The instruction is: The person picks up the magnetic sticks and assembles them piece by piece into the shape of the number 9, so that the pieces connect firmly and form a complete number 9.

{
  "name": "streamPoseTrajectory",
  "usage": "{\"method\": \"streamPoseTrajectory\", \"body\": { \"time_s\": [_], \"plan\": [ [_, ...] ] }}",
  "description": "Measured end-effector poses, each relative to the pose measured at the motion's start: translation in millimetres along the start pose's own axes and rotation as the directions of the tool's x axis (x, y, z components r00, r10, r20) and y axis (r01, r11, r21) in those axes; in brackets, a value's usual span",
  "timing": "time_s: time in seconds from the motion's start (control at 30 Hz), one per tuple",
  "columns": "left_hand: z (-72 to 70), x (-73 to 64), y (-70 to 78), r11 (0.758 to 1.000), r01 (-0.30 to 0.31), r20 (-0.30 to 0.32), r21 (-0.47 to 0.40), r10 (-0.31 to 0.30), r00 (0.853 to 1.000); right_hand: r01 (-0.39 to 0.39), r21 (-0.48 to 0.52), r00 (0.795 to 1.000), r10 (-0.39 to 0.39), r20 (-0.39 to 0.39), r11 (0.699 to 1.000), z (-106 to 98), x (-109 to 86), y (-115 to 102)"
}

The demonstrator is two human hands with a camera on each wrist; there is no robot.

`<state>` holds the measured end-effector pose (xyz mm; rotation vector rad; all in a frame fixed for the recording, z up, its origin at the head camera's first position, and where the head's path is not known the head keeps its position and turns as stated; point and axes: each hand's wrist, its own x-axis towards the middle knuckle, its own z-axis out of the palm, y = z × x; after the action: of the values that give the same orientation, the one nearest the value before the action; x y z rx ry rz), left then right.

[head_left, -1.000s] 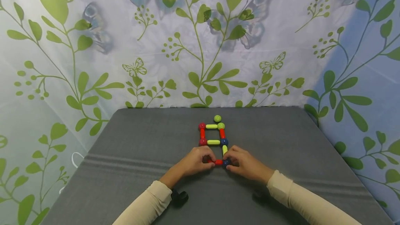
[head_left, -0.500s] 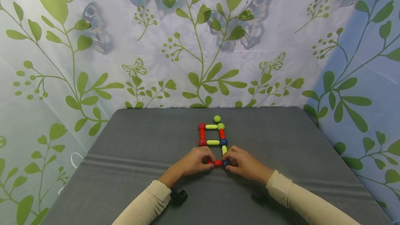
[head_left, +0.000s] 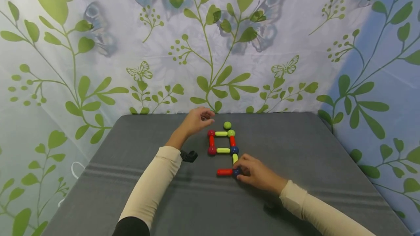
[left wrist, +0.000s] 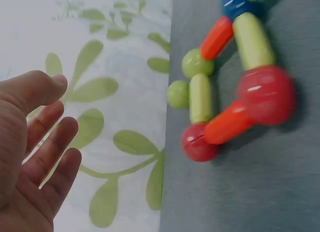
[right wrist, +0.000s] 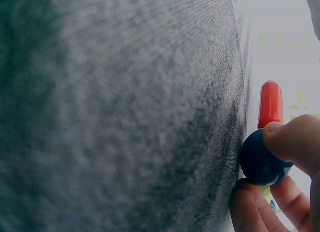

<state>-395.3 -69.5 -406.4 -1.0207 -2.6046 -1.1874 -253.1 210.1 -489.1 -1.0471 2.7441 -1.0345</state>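
My right hand [head_left: 257,173] pinches a dark blue ball [right wrist: 265,159] between thumb and fingers, low over the grey tabletop. A red magnetic rod [head_left: 224,172] extends leftward from that ball, its far end bare. Upward from the same ball runs a yellow-green rod [head_left: 235,158], partly behind my fingers, to another blue ball [head_left: 234,150]. This one forms a corner of a square of red and yellow-green rods with two red balls [head_left: 212,150] and a green ball [head_left: 231,133]. Beyond the square's far-left corner, my left hand [head_left: 197,120] holds nothing, fingers loosely bent. Near it lies a separate-looking green ball [head_left: 227,125].
The grey table [head_left: 147,130] reaches back to a hanging cloth [head_left: 157,46] printed with leaves and butterflies. A black wrist device [head_left: 189,156] sits at my left wrist. A white cable [head_left: 76,166] hangs past the table's left side.
My left hand has let go of the red rod and moved up and away, toward the table's far edge. The right hand stays on the blue ball; the rods keep their places.
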Motion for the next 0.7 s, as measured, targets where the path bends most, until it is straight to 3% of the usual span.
{"method": "streamPoseTrajectory", "body": {
  "time_s": [0.13,0.33,0.43,0.6,0.7],
  "plan": [
    [3.0,30.0,-10.7,0.997,0.074,0.033,-0.034,-0.073,0.997,0.012,0.022,1.0,-0.012,0.001,1.0,-1.3,-0.1,-0.9],
    [28.9,60.4,-24.3,0.992,0.127,0.157,0.015,-0.128,0.979,-0.002,0.022,1.0,0.002,-0.005,1.0,-1.8,-2.1,0.0],
    [43.2,65.9,-28.9,0.984,0.169,0.205,0.046,-0.175,0.963,0.012,0.025,1.0,-0.012,-0.012,1.0,-1.7,-3.1,1.1],
    [62.6,69.7,-38.2,0.96,0.277,0.235,0.032,-0.277,0.932,0.018,0.048,1.0,-0.017,-0.015,0.999,-2.0,-3.7,1.7],
    [68.3,72.8,-42.3,0.954,0.296,0.247,0.048,-0.299,0.922,-0.01,0.069,1.0,0.01,0.002,0.998,-1.8,-3.2,3.0]
  ]
}}
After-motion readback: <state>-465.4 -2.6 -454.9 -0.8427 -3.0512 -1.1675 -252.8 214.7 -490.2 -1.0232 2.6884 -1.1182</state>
